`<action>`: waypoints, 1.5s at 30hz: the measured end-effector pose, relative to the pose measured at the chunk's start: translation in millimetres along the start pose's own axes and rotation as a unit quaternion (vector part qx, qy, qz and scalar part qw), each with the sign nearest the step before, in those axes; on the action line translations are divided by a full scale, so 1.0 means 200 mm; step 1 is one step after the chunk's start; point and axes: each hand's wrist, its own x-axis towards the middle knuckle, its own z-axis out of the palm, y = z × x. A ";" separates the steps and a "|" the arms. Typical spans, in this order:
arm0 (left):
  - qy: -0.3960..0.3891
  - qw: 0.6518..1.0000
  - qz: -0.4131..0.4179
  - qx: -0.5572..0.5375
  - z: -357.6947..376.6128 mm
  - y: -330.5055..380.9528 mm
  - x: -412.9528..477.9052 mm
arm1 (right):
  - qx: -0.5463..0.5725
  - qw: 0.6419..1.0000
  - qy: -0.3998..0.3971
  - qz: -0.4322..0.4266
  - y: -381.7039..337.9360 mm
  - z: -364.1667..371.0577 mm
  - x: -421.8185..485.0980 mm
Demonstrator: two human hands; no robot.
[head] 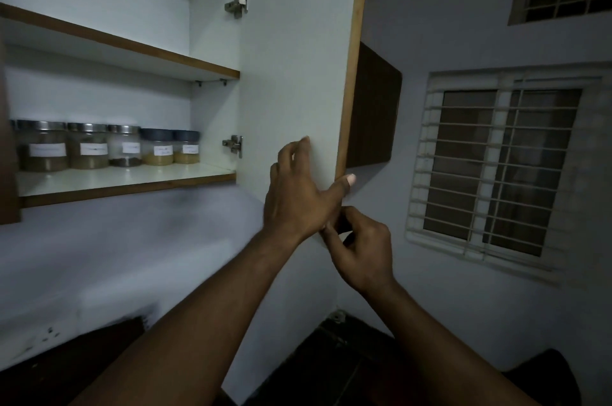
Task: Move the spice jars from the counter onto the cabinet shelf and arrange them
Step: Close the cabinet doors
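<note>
- The right hand (362,250) is found just under the lower free corner of the cabinet door (298,58), its fingers curled. Whether they pinch the door's bottom edge cannot be told.
- The left hand (298,197) is set on the same corner. Its fingers are laid bent against the white inner face and its thumb is hooked round the brown edge, so the door is held between them.
- The door is seen standing open. From the two hands on it, closing is judged to be the step in hand.
- On the lower shelf (132,185), the spice jars (109,149) are lined up side by side along the back, upright and lidded, labels facing out: three with steel lids, then two with dark lids. A further lid at the far left is partly hidden.
- The upper shelf (132,44) carries nothing visible.
- No jar is seen on the dark surface (331,369) below; the counter is scarcely in view, so this cannot be confirmed.
- Moving and arranging are judged essentially complete.
</note>
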 end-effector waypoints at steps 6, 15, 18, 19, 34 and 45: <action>0.040 0.999 0.009 -0.026 -0.33 -0.22 -0.06 | 0.018 0.998 -0.017 -0.061 -0.30 0.23 -0.03; 0.068 0.998 0.006 -0.019 -0.89 -0.52 -0.18 | 0.064 0.998 -0.017 -0.001 -0.73 0.73 -0.07; 0.074 0.997 -0.027 0.003 -1.02 -0.62 -0.20 | 0.065 0.998 -0.022 -0.004 -0.82 0.87 -0.05; 0.074 0.996 -0.036 0.016 -1.06 -0.64 -0.21 | 0.065 0.998 -0.025 -0.006 -0.85 0.91 -0.04; 0.167 0.946 -0.001 0.276 -1.39 -1.00 -0.11 | 0.084 0.994 -0.062 -0.038 -1.11 1.45 0.12; 0.048 0.781 -0.030 0.621 -1.43 -1.17 0.01 | 0.083 0.988 -0.104 -0.076 -1.04 1.70 0.26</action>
